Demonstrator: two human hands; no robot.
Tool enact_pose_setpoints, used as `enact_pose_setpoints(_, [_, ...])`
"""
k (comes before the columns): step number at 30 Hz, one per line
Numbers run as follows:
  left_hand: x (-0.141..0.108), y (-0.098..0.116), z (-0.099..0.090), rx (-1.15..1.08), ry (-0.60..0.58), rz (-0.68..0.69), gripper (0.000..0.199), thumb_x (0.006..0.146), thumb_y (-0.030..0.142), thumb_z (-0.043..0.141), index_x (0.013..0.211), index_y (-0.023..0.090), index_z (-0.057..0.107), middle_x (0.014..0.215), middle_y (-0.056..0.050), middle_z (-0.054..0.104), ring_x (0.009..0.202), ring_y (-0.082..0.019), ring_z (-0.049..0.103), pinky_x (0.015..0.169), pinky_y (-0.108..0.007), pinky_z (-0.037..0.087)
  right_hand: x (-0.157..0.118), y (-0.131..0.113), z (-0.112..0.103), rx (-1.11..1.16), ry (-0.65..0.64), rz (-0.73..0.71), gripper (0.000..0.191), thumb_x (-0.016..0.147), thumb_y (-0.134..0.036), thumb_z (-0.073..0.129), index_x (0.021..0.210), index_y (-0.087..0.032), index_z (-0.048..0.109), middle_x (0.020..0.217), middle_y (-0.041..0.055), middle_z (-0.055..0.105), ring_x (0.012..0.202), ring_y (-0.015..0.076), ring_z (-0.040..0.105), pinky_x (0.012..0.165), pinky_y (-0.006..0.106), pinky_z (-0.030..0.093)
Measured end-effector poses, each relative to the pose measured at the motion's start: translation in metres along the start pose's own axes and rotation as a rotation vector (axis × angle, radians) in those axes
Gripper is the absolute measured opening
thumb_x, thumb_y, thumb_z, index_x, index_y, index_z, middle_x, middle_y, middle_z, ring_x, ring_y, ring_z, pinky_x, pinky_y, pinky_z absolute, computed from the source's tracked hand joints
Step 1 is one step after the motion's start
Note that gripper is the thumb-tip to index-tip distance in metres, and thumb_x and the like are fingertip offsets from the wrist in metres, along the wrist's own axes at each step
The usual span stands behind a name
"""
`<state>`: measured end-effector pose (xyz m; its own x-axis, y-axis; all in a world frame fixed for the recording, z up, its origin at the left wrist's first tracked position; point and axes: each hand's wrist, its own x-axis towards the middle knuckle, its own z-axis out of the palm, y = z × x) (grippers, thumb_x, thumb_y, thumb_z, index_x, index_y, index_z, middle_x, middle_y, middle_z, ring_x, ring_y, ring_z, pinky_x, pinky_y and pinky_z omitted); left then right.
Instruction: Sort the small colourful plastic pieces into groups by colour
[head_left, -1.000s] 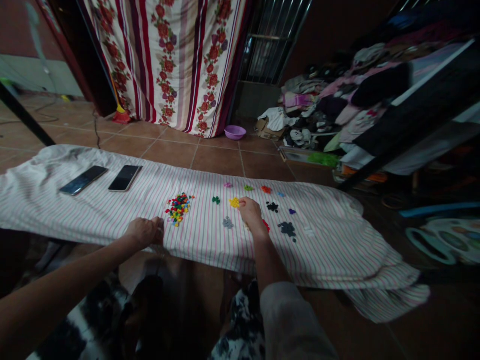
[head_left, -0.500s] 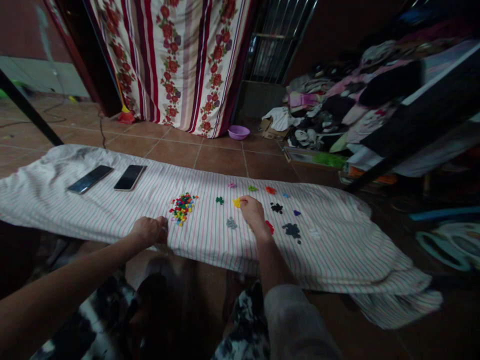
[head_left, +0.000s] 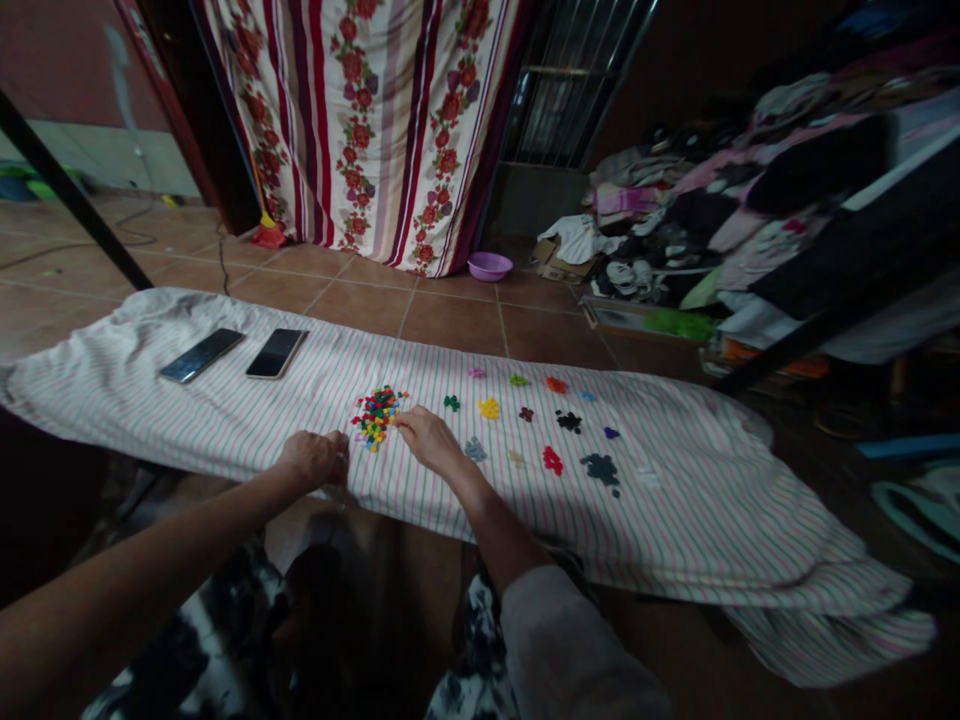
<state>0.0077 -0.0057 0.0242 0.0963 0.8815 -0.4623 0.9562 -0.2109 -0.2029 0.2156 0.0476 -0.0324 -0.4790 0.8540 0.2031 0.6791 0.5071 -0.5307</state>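
My right hand [head_left: 431, 440] reaches to the right edge of a mixed pile of small coloured pieces [head_left: 375, 415], fingers pinched together; whether a piece is between them is too small to see. My left hand [head_left: 311, 458] rests closed at the near edge of the striped cloth [head_left: 247, 430], just left of that pile, and what it grips is hidden. Right of the pile lie single-colour heaps: green [head_left: 451, 403], yellow [head_left: 489, 408], grey [head_left: 475, 450], brown [head_left: 526, 414], black [head_left: 568, 421], red [head_left: 552, 460] and dark grey [head_left: 601, 469], among several others.
Two phones [head_left: 276, 353] lie on the cloth at the left. Beyond it, a purple basin [head_left: 490, 266] stands on the tiled floor before a flowered curtain [head_left: 390, 130]. Heaped clothes [head_left: 675, 215] fill the right side, and dark slanting poles [head_left: 75, 200] flank the cloth.
My right hand has moved left from the yellow heap to the mixed pile, uncovering the brown and beige heaps. My left hand keeps its place by the cloth edge. The view has shifted slightly.
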Motion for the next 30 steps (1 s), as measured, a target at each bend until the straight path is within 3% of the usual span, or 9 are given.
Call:
enact_pose_setpoints(6, [0.002, 0.0, 0.0, -0.002, -0.013, 0.003, 0.039, 0.091, 0.03, 0.036, 0.119, 0.008, 0.05, 0.106, -0.021, 0.069, 0.104, -0.028, 0.065, 0.083, -0.037, 0.047, 0.008, -0.011, 0.012, -0.048, -0.071, 0.0, 0.026, 0.092, -0.017, 0.047, 0.106, -0.023, 0.069, 0.099, 0.0056, 0.063, 0.094, 0.0162, 0.06, 0.083, 0.025, 0.045])
enact_pose_setpoints(21, [0.006, -0.002, 0.004, -0.017, -0.004, -0.006, 0.037, 0.088, 0.032, 0.038, 0.119, 0.015, 0.051, 0.105, -0.017, 0.07, 0.102, -0.026, 0.065, 0.085, -0.039, 0.046, 0.016, -0.028, 0.011, -0.204, -0.091, 0.137, 0.017, 0.092, -0.024, 0.048, 0.102, -0.023, 0.062, 0.103, 0.004, 0.063, 0.094, 0.0158, 0.059, 0.08, 0.026, 0.043])
enact_pose_setpoints(30, [0.009, -0.004, 0.008, -0.025, 0.002, 0.01, 0.037, 0.088, 0.031, 0.038, 0.119, 0.016, 0.051, 0.107, -0.017, 0.069, 0.102, -0.026, 0.065, 0.086, -0.039, 0.046, 0.009, -0.02, 0.01, -0.057, -0.04, 0.058, 0.015, 0.089, -0.018, 0.049, 0.097, -0.02, 0.061, 0.099, 0.0044, 0.063, 0.093, 0.0153, 0.059, 0.081, 0.025, 0.043])
